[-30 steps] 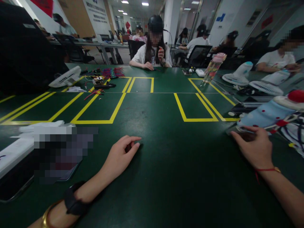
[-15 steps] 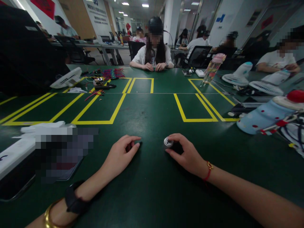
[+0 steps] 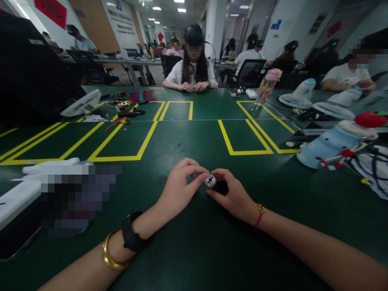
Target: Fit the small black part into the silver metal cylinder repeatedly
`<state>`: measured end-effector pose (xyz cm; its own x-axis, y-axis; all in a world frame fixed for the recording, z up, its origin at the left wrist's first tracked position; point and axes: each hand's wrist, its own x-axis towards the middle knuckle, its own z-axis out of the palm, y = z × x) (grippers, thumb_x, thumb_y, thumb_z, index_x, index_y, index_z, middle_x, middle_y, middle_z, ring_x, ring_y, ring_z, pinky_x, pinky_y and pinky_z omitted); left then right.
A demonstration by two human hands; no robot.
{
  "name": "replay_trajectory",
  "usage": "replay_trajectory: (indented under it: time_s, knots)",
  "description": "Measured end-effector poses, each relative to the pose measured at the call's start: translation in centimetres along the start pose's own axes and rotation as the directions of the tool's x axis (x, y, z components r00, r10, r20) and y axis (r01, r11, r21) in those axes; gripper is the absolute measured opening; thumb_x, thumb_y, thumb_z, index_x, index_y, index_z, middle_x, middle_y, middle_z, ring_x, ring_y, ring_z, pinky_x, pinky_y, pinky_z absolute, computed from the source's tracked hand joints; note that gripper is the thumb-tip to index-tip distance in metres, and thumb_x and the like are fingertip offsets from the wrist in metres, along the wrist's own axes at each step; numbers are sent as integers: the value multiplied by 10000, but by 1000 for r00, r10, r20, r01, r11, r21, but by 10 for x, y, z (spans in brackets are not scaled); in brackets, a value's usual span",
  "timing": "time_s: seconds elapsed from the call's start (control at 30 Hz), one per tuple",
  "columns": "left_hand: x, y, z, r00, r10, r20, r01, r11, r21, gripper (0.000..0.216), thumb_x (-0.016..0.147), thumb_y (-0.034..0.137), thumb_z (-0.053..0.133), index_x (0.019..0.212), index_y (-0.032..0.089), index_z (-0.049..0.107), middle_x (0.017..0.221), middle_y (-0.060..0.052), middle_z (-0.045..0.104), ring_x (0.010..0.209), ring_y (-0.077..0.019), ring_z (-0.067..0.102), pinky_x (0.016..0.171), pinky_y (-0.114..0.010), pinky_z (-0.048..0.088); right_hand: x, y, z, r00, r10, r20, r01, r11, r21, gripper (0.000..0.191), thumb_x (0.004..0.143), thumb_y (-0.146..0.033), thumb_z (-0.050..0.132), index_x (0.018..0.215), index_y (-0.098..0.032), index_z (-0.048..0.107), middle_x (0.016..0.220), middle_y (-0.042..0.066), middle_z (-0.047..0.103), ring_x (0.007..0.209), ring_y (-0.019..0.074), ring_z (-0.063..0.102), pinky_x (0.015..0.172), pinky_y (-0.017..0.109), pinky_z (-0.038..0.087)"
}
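Observation:
A small round silver part (image 3: 210, 180), like a little motor, stands on the green table (image 3: 194, 242) in front of me. My right hand (image 3: 233, 196) is closed around its dark body from the right. My left hand (image 3: 178, 188) has come in from the left, with thumb and forefinger pinched at the part's top edge. Both hands meet at the part; whether the left fingers hold anything of their own is hidden.
Yellow tape rectangles (image 3: 121, 141) mark the table ahead. A white box and a blurred-out item (image 3: 75, 198) lie at my left. A blue spotted bottle (image 3: 330, 145), cables and small fans (image 3: 300, 95) sit at the right. A person (image 3: 190, 64) sits across; others work behind.
My right hand drew the silver part from the right side to the middle. My left hand then left its resting spot and moved right to pinch at the part.

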<state>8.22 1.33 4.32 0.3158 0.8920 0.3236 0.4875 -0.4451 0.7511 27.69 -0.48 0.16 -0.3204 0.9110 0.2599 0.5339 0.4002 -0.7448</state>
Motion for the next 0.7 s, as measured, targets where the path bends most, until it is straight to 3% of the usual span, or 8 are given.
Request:
replay_trajectory:
  time_s: [0.13, 0.33, 0.5, 0.63, 0.7]
  knots:
    - [-10, -17, -4, 995, -86, 42, 83, 994, 67, 151, 865, 325, 601, 910, 246, 722, 912, -21, 603, 877, -181, 568, 768, -316, 439, 1, -1, -1, 999, -50, -12, 49, 998, -42, 421, 776, -236, 607, 1176, -242, 476, 1121, 30, 569, 992, 131, 555, 904, 331, 477]
    - [-19, -32, 16, 984, -114, 137, 66, 947, 315, 119, 841, 347, 628, 877, 321, 739, 922, 4, 651, 895, -218, 563, 758, -362, 374, 1, 0, -1, 998, -57, -22, 56, 997, -45, 408, 763, -236, 619, 1152, -230, 495, 1095, 32, 579, 979, 128, 558, 872, 312, 488]
    - [-19, -31, 16, 985, -107, 137, 69, 964, 257, 155, 850, 354, 618, 954, 319, 727, 924, -2, 645, 905, -215, 567, 762, -351, 386, 0, -3, -2, 998, -45, -45, 44, 999, -19, 386, 764, -261, 631, 1130, -231, 512, 1084, 30, 589, 967, 124, 572, 859, 303, 502]
    - [-25, -39, -9, 984, -140, 110, 129, 987, 98, 263, 868, 351, 589, 1103, 269, 676, 979, -28, 614, 871, -188, 570, 743, -311, 431, -2, 16, -37, 978, 43, -203, -54, 997, -51, 442, 752, -343, 657, 1151, -221, 514, 1106, 45, 592, 960, 133, 593, 866, 312, 511]
    - [-30, -46, -27, 978, -199, 62, 193, 977, 96, 268, 876, 370, 571, 1094, 252, 674, 970, -32, 603, 816, -179, 567, 702, -302, 433, -8, 39, -71, 920, 134, -367, -177, 980, -88, 501, 720, -398, 679, 1153, -207, 515, 1093, 57, 599, 912, 142, 608, 828, 320, 522]
